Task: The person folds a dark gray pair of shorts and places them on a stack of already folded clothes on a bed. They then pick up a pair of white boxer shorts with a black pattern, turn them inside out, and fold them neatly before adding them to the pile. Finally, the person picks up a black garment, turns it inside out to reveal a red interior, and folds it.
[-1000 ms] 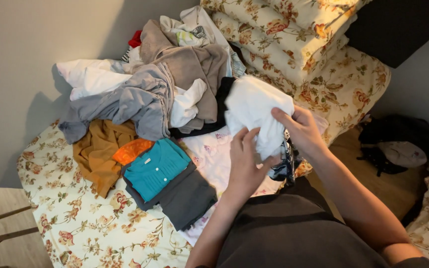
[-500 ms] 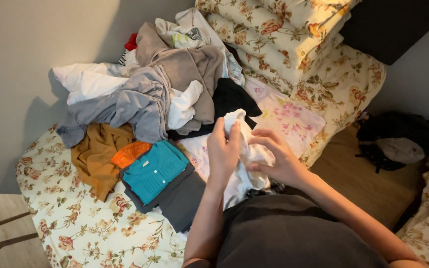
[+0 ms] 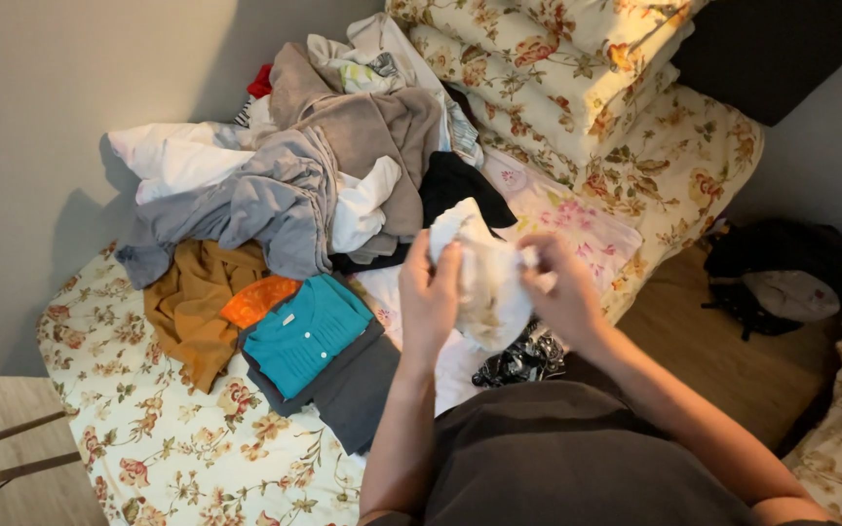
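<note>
Both my hands hold a crumpled white garment point(image 3: 487, 282) up over the bed. My left hand point(image 3: 429, 297) grips its left side, fingers closed around the cloth. My right hand point(image 3: 562, 292) pinches its right edge. Below the garment lies a pink floral cloth point(image 3: 577, 224) and a shiny black-and-white item point(image 3: 523, 358). To the left sits a folded stack with a teal shirt point(image 3: 306, 334) on dark grey pieces point(image 3: 358, 390).
A heap of unfolded grey, white and brown clothes point(image 3: 294, 185) fills the bed's far corner by the wall. A mustard garment point(image 3: 192, 302) and an orange one point(image 3: 257, 299) lie beside the stack. Floral pillows point(image 3: 557, 68) are stacked at top right; a dark bag point(image 3: 791, 273) sits on the floor at right.
The white garment was spread wide and held out over the pile; now it is bunched up small between both hands, closer to me.
</note>
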